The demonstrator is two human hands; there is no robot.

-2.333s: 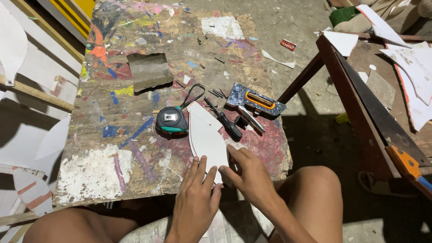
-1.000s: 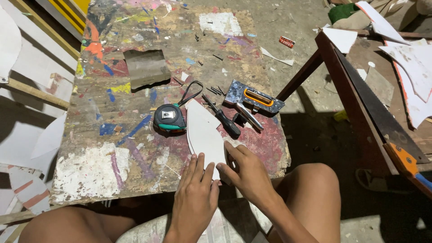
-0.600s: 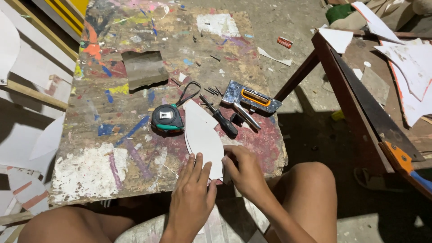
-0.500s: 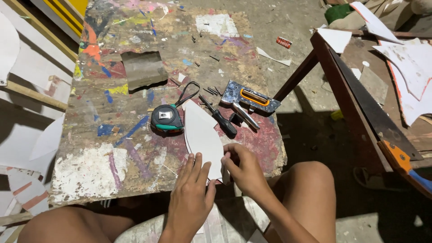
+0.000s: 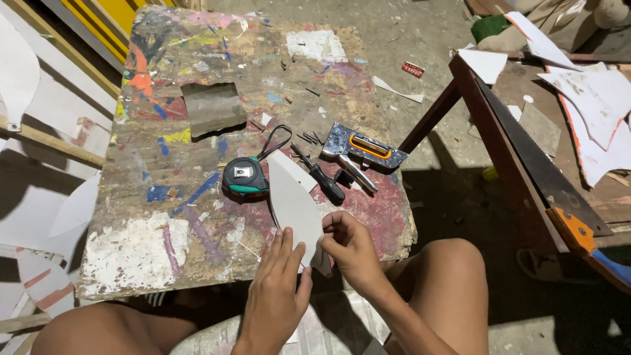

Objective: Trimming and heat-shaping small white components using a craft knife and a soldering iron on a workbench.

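A white pointed cutout (image 5: 294,205) is pressed flat onto the paint-spattered board (image 5: 164,164) by the open left hand (image 5: 279,289) and pinched at its near edge by the right hand (image 5: 350,244), its long axis running away from them, tip beside the tape measure (image 5: 244,179).

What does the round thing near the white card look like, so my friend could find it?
Look at the paint-splattered wooden board in front of the person. Just beyond the left hand, left of the pointed white card that both hands touch, lies the tape measure. It is the only round thing there: black with a green edge and a black loop strap, unlike the long screwdriver and staple gun on the card's other side.
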